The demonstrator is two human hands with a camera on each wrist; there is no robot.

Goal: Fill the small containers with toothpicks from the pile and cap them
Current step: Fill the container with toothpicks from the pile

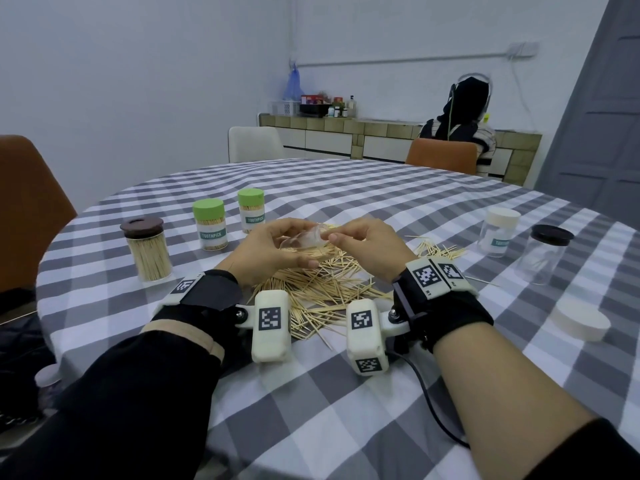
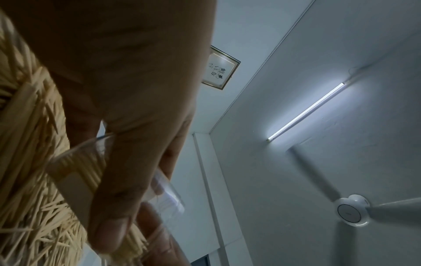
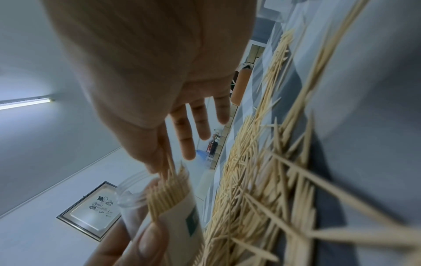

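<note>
Item: round table (image 1: 346, 410) under a grey-and-white checked cloth, the person seated at its near edge, both wrists strapped with marker-tagged camera blocks.

Item: toothpick pile (image 1: 322, 289), loose and scattered on the cloth just beyond the wrists, with a thinner spill (image 1: 440, 249) trailing to the right.

Item: left hand (image 1: 273, 251), above the pile, fingers and thumb curled round a clear container (image 1: 304, 239) held tilted on its side, mouth toward the right hand. The right wrist view shows it part-filled with toothpicks, a pale label on its wall.

Item: right hand (image 1: 367, 242), thumb and forefinger pinched at the container's mouth on a few toothpicks; remaining fingers straight.

Item: white cap (image 1: 580, 322), lying flat on the cloth to the right, near the edge.

Item: left group, capped and full: one dark-lidded jar (image 1: 149, 251), two green-capped containers (image 1: 209, 225) (image 1: 252, 210).

Item: right group: white-capped container (image 1: 498, 232) and dark-lidded clear jar (image 1: 543, 254), which looks nearly empty.

Item: far side, chairs, a second person seated facing away, a counter with bottles.
</note>
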